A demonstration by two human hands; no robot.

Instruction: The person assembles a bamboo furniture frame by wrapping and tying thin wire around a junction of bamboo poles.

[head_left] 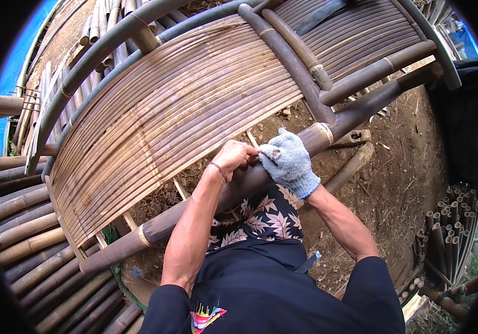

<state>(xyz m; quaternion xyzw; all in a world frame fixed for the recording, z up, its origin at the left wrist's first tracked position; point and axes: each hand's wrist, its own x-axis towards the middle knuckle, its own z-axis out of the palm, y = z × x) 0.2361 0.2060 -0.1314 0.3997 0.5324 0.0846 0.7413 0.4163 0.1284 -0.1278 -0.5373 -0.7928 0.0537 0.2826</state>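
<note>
In the head view, the person's bare left hand (234, 160), a thin cord around its wrist, curls its fingers at the thick dark bamboo pole (166, 225). The right hand (290, 164), in a grey knit glove, bends over the same pole just beside it. The fingertips come together, but whether they pinch anything cannot be told. The pole slants across in front of the person's lap, along the near side of a slatted bamboo panel (183, 111). A pale strip (251, 136) reaches from the panel toward the hands. Bamboo poles (27, 222) lie stacked at left.
</note>
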